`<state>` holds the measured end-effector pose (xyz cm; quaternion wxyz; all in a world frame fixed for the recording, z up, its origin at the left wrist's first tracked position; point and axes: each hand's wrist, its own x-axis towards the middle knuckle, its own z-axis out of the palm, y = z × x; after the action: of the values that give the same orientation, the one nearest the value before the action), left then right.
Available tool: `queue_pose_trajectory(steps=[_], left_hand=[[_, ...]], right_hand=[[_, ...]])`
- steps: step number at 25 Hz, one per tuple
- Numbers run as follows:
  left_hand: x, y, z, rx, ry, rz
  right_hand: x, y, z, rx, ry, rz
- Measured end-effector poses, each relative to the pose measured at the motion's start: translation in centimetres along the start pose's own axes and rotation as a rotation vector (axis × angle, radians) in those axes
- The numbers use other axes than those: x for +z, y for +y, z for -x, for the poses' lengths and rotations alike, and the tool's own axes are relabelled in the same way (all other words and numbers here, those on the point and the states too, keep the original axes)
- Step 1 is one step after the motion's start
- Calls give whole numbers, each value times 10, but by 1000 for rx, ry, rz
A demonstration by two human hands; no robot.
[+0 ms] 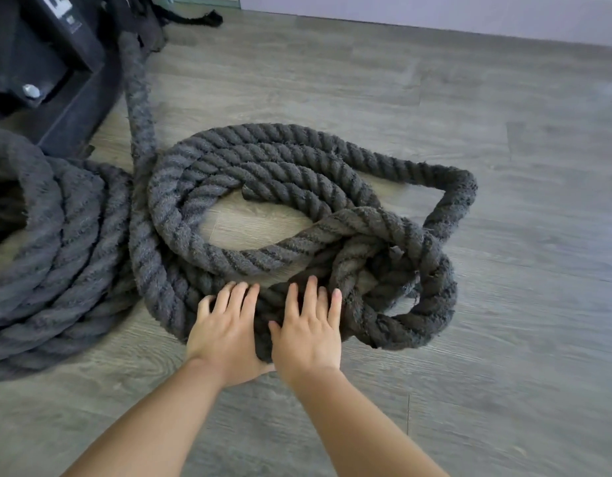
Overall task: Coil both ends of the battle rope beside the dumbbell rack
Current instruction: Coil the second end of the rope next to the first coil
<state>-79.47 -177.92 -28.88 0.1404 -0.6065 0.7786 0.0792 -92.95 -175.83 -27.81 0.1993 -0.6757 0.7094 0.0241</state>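
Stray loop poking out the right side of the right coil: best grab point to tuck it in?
Probably the loop's outer bend, from the right: it lies clear on bare floor, free to wrap fingers round. Both hands now press flat on the right coil's near edge.

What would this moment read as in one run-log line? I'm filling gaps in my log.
step: tidying right coil | left hand: flat on rope | right hand: flat on rope | left coil: already wound | floor

A floor [435, 115] of grey wood-grain planks is seen under and all around the grip. Well beyond the grip, along the top edge, a pale lilac wall base [435, 8] is met by the planks, with a greenish strip [194, 0] at its left.
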Motion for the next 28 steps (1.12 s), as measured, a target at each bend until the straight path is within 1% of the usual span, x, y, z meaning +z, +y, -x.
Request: queue_pose_trajectory(steps=[2, 3, 5, 7, 8, 10, 11, 13, 15, 16, 17, 20, 22, 25, 28], left_hand=[[0, -1, 1, 5, 27, 13], [3, -1, 1, 8, 46, 15], [0, -5, 3, 34, 39, 42], [-8, -7, 1, 70, -21, 54], [-11, -7, -1, 76, -80, 65], [-16, -13, -2, 110, -209, 119], [-18, -23, -4, 171, -204, 125], [-26, -57, -20, 392, -152, 53], [-42, -102, -46, 662, -201, -137], [-48, -121, -60, 748, -246, -216], [-52, -135, -72, 789, -266, -261], [-50, -141, -79, 757, -176, -262], [-42, -132, -72, 679, -136, -238], [-41, -110, -69, 477, -94, -134], [-47, -88, -80, 270, -50, -39]], right_hand=[[-2, -11, 14, 162, 86, -109], [-7, -19, 17, 280, 72, -168], [-16, -39, 11, 562, -76, -340], [-30, -59, -15, 879, -182, -587], [-33, -67, -30, 992, -183, -700], [-32, -79, -52, 1092, -165, -759], [-28, -83, -60, 1118, -161, -751], [-19, -87, -67, 1141, -148, -715], [-6, -88, -68, 1122, -105, -636], [-1, -89, -68, 1110, -82, -598], [5, -89, -68, 1102, -56, -566], [10, -84, -77, 1106, 5, -468], [9, -82, -85, 1080, 20, -426], [3, -67, -106, 985, 37, -329], [-14, -49, -142, 824, 52, -215]])
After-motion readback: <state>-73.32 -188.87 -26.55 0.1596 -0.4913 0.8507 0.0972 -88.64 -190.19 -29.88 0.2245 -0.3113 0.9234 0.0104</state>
